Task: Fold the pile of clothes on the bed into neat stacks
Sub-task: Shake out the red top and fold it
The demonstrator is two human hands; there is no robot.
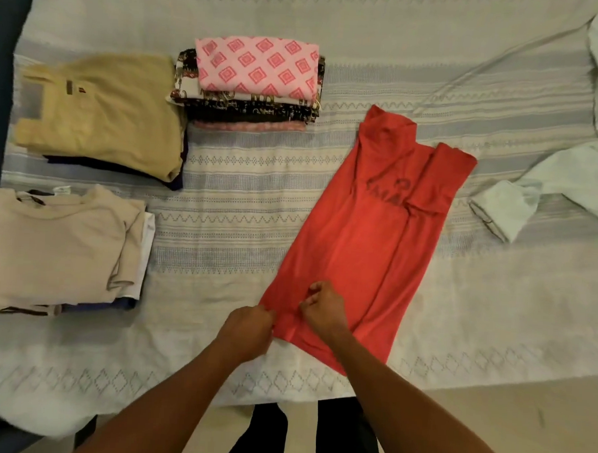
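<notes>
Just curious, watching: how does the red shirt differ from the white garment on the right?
The red shirt lies flat, partly folded into a long strip; the white garment sprawls rumpled, unfolded. The left hand and right hand pinch the red shirt's near hem; nothing touches the white garment. Both lie on the bedspread.

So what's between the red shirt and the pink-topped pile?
Only bare bedspread lies between the red shirt and the pink-topped pile, in the head view.
</notes>
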